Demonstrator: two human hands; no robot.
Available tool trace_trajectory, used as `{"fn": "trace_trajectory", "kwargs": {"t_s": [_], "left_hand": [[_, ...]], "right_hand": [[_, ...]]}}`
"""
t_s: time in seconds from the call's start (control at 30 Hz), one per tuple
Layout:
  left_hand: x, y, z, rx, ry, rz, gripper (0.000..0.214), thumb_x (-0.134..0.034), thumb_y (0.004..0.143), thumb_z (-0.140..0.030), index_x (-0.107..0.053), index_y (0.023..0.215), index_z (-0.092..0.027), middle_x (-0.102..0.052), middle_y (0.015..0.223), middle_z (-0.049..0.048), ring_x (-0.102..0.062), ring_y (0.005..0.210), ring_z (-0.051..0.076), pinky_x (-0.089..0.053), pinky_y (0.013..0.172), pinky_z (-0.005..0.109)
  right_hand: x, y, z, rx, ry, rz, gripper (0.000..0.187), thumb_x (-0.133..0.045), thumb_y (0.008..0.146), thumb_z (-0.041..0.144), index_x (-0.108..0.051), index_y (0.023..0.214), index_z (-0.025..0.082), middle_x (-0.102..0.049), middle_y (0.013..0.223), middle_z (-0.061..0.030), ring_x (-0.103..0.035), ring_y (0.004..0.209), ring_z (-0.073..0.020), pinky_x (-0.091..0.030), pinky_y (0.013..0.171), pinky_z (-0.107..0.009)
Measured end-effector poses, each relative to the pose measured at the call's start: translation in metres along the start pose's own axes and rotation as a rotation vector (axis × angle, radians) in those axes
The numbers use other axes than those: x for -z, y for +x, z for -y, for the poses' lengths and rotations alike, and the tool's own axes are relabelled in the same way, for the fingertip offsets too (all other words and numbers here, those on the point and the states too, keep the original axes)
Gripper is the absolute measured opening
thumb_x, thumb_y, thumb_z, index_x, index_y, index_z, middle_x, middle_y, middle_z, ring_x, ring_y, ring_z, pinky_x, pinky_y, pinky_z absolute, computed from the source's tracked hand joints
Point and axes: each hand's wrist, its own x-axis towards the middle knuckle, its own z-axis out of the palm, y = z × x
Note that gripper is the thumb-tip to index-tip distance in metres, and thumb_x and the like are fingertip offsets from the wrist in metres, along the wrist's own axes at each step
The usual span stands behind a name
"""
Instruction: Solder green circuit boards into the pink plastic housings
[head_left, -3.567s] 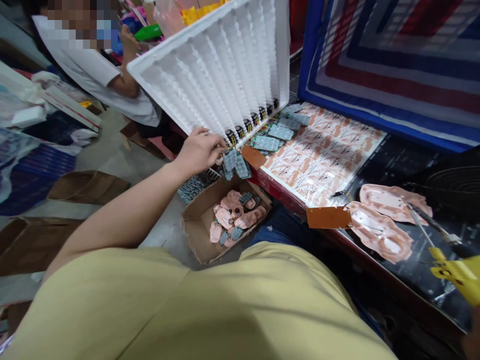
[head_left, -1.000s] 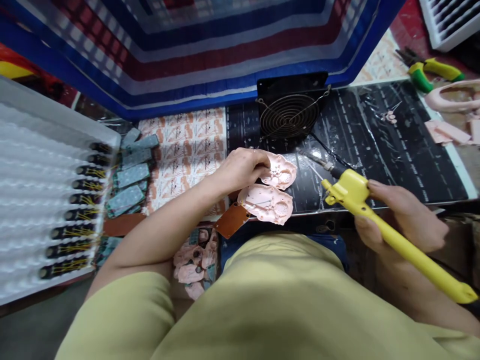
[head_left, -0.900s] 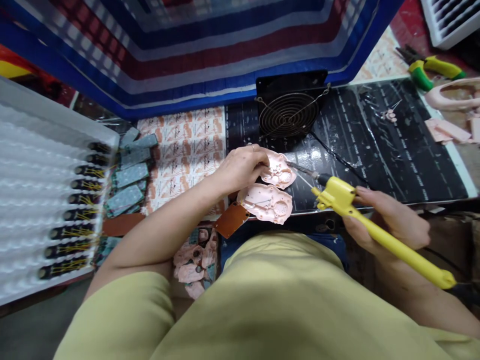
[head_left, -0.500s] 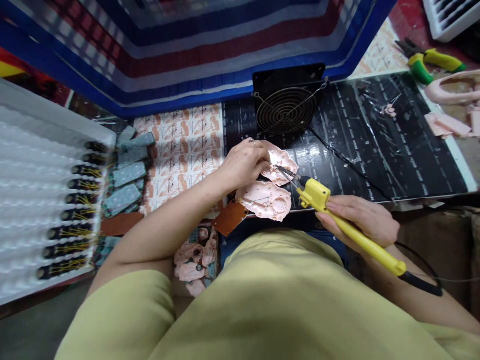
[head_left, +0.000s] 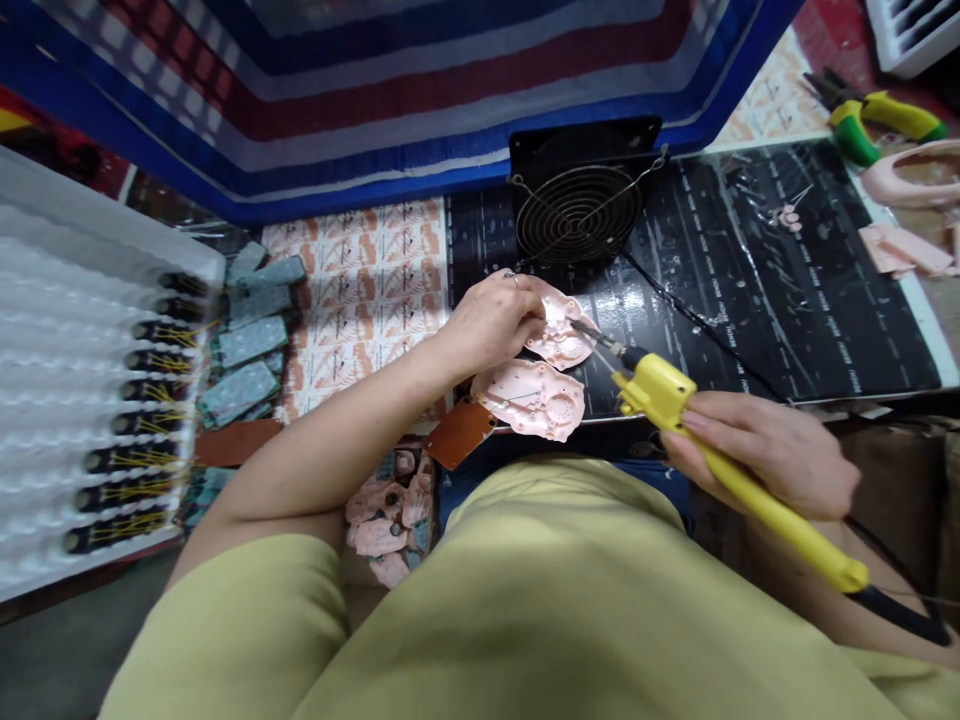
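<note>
My left hand (head_left: 491,322) rests with curled fingers on a pink plastic shell (head_left: 561,340) on the black mat (head_left: 750,290), holding it down. A second pink shell (head_left: 531,400) lies just in front of it at the table edge. My right hand (head_left: 765,450) grips a yellow soldering iron (head_left: 712,465). Its metal tip (head_left: 589,332) points left and touches the upper shell beside my left fingers.
A black wire-guarded fan (head_left: 579,195) stands behind the shells. A white ribbed tray (head_left: 75,330) with dark parts sits at left, grey-green circuit boards (head_left: 244,350) beside it. Green-yellow pliers (head_left: 874,120) lie far right. A box of pink parts (head_left: 386,510) sits below the table.
I turned from the tray and box at left to the mat. My left hand took hold of the upper pink shell, and my right hand brought the soldering iron's tip onto it.
</note>
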Motion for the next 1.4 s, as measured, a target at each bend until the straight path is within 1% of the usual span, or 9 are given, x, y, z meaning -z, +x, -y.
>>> {"fn": "trace_trajectory", "kwargs": {"t_s": [0.2,0.43,0.57,0.7,0.77,0.83,0.97,1.2,1.4], "left_hand": [[0.001,-0.001,0.000,-0.014,0.013,-0.009,0.016,-0.058,0.085,-0.016,-0.073,0.080,-0.015,-0.071,0.088,0.0056,-0.064,0.088,0.020,-0.050,0.091,0.040],[0.003,-0.004,-0.001,-0.041,0.056,-0.009,0.018,-0.058,0.087,-0.017,-0.075,0.081,-0.016,-0.073,0.093,0.0062,-0.064,0.088,0.021,-0.049,0.087,0.038],[0.005,-0.007,0.006,-0.043,0.076,-0.010,0.024,-0.054,0.091,-0.021,-0.078,0.090,-0.017,-0.074,0.099,0.0076,-0.063,0.089,0.022,-0.048,0.087,0.039],[0.007,-0.007,0.007,-0.005,0.071,-0.036,0.024,-0.056,0.089,-0.022,-0.078,0.098,-0.019,-0.071,0.092,0.0075,-0.063,0.086,0.021,-0.048,0.085,0.038],[0.007,-0.007,0.003,0.050,0.065,-0.051,0.025,-0.058,0.087,-0.021,-0.076,0.104,-0.019,-0.070,0.085,0.0059,-0.064,0.085,0.021,-0.048,0.083,0.036],[0.008,-0.006,0.000,0.110,0.056,-0.062,0.026,-0.060,0.085,-0.020,-0.074,0.107,-0.018,-0.071,0.081,0.0042,-0.065,0.082,0.021,-0.048,0.081,0.035],[0.009,-0.005,-0.002,0.133,0.094,-0.043,0.019,-0.058,0.085,-0.020,-0.075,0.094,-0.018,-0.073,0.082,0.0050,-0.066,0.079,0.022,-0.047,0.076,0.034],[0.005,-0.001,-0.004,0.056,0.095,-0.033,0.017,-0.058,0.085,-0.020,-0.074,0.086,-0.017,-0.072,0.085,0.0075,-0.065,0.086,0.024,-0.046,0.082,0.037],[0.000,0.003,-0.004,0.049,0.114,-0.025,0.019,-0.055,0.085,-0.019,-0.073,0.083,-0.016,-0.073,0.087,0.0085,-0.065,0.086,0.024,-0.046,0.080,0.037]], "right_hand": [[0.000,-0.004,-0.005,-0.005,0.046,-0.047,0.038,-0.082,0.073,0.008,-0.064,0.105,0.015,-0.072,0.084,-0.0047,-0.071,0.072,-0.0152,-0.062,0.067,-0.022],[-0.007,-0.003,-0.002,0.004,-0.101,-0.103,0.069,-0.083,0.074,0.013,-0.055,0.137,0.008,-0.074,0.094,-0.0108,-0.072,0.072,-0.0204,-0.063,0.066,-0.027],[-0.008,-0.009,-0.001,-0.085,0.014,-0.111,0.058,-0.082,0.074,0.009,-0.063,0.128,0.017,-0.074,0.095,-0.0060,-0.072,0.074,-0.0192,-0.065,0.068,-0.028],[-0.012,-0.011,-0.002,-0.069,0.127,-0.153,0.048,-0.084,0.070,0.005,-0.067,0.113,0.018,-0.073,0.086,-0.0029,-0.071,0.073,-0.0181,-0.065,0.067,-0.028],[-0.014,-0.011,-0.001,-0.050,0.121,-0.146,0.050,-0.085,0.070,0.007,-0.066,0.116,0.017,-0.073,0.085,-0.0040,-0.071,0.073,-0.0186,-0.065,0.067,-0.028],[-0.013,-0.010,0.000,-0.071,0.052,-0.128,0.060,-0.085,0.072,0.012,-0.062,0.128,0.017,-0.074,0.091,-0.0056,-0.072,0.073,-0.0192,-0.065,0.068,-0.028],[-0.010,-0.009,0.002,-0.132,-0.093,-0.125,0.073,-0.081,0.079,0.018,-0.049,0.145,0.021,-0.074,0.103,-0.0065,-0.072,0.071,-0.0203,-0.065,0.068,-0.030],[-0.014,-0.012,0.002,-0.218,-0.001,-0.124,0.058,-0.081,0.078,0.015,-0.060,0.131,0.027,-0.074,0.100,-0.0030,-0.072,0.072,-0.0207,-0.065,0.066,-0.032],[-0.022,-0.012,-0.003,-0.145,0.104,-0.172,0.043,-0.081,0.076,0.011,-0.065,0.114,0.026,-0.074,0.089,-0.0004,-0.073,0.073,-0.0203,-0.065,0.063,-0.030]]}}
